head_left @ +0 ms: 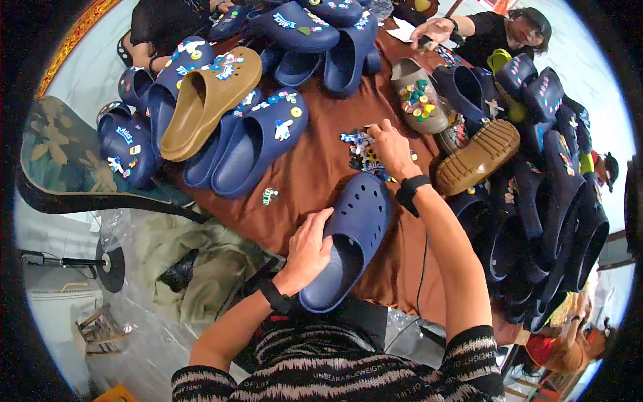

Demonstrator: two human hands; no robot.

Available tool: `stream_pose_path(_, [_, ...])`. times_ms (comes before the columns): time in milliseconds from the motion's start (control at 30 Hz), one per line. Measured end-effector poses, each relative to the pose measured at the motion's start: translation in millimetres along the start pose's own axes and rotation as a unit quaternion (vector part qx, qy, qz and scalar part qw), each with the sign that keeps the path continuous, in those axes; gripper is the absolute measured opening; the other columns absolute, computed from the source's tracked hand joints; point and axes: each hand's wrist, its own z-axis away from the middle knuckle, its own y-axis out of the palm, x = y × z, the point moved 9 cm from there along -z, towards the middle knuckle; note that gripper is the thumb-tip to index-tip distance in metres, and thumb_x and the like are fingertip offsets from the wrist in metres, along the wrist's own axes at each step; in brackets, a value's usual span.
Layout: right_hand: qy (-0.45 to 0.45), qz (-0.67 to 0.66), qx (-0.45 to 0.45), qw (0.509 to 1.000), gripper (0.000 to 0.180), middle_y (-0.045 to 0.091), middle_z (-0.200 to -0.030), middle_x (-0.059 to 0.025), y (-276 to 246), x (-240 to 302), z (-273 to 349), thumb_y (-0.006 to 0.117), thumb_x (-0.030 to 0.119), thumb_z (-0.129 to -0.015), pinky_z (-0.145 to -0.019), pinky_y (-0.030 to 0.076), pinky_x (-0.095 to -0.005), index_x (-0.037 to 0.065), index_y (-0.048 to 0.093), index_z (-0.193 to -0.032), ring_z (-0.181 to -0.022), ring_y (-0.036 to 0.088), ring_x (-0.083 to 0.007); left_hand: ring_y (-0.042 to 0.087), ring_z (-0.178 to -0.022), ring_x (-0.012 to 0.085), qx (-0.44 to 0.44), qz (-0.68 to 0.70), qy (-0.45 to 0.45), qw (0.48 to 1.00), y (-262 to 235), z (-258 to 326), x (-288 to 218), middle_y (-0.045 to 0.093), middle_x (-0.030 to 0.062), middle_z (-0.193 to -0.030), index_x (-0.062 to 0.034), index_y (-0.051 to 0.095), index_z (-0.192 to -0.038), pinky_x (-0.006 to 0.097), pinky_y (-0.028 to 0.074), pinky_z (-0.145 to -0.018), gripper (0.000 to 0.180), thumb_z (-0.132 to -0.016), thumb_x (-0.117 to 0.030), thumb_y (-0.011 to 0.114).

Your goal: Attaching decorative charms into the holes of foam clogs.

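Observation:
A navy blue clog with bare holes in its upper lies tilted on the brown cloth in front of me, toe pointing away. My left hand grips its left side near the opening, the thumb toward the upper. Just beyond the toe is a small heap of colourful shoe charms. Over that heap my right hand reaches down with bent fingers drawn together; whatever is between the fingertips is hidden. One loose green and white charm lies on the cloth to the left.
Blue clogs with charms and a tan clog are piled at left, more blue clogs at the back. At right stand a grey clog, a brown clog and stacked navy clogs. A co-worker's hand shows at far right.

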Motion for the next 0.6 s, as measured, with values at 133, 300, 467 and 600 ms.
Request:
stream_pose_path(133, [0.093, -0.091, 0.024, 0.991, 0.021, 0.064, -0.099, -0.0149, -3, -18, 17, 0.066, 0.014, -0.086, -0.078, 0.051, -0.0490, 0.009, 0.063, -0.105, -0.092, 0.066, -0.0386, 0.056, -0.117, 0.0448, 0.003, 0.005, -0.004, 1.000, 2, -1, -1, 0.058, 0.0233, -0.126, -0.0024, 0.049, -0.135, 0.049, 0.047, -0.099, 0.051, -0.085, 0.002, 0.055])
stream_pose_path(300, [0.113, -0.210, -0.063, 0.969, 0.019, 0.067, -0.100, -0.0171, -28, -26, 43, 0.066, 0.016, -0.089, -0.079, 0.051, -0.0463, 0.006, 0.065, -0.105, -0.092, 0.066, -0.0387, 0.055, -0.117, 0.0426, 0.006, -0.011, 0.006, 1.000, 4, 0, -1, 0.057, 0.0216, -0.126, -0.0017, 0.047, -0.136, 0.049, 0.046, -0.098, 0.052, -0.085, -0.001, 0.057])
stream_pose_path(467, [0.192, -0.289, -0.062, 0.936, 0.021, 0.070, -0.093, -0.0185, -28, -44, 80, 0.067, 0.018, -0.091, -0.076, 0.052, -0.0420, 0.002, 0.064, -0.105, -0.085, 0.067, -0.0342, 0.057, -0.115, 0.0443, -0.001, -0.024, 0.012, 1.000, 2, 0, -3, 0.058, 0.0226, -0.124, -0.0015, 0.048, -0.135, 0.049, 0.047, -0.097, 0.050, -0.085, 0.000, 0.057])
stream_pose_path(600, [0.262, -0.399, -0.075, 0.875, 0.018, 0.068, -0.085, -0.0088, -12, -58, 116, 0.067, 0.013, -0.091, -0.069, 0.051, -0.0328, 0.000, 0.063, -0.102, -0.076, 0.064, -0.0173, 0.056, -0.116, 0.0439, 0.006, -0.029, 0.003, 1.000, 1, 0, 2, 0.057, 0.0233, -0.125, -0.0012, 0.047, -0.136, 0.048, 0.047, -0.098, 0.051, -0.086, -0.004, 0.058])
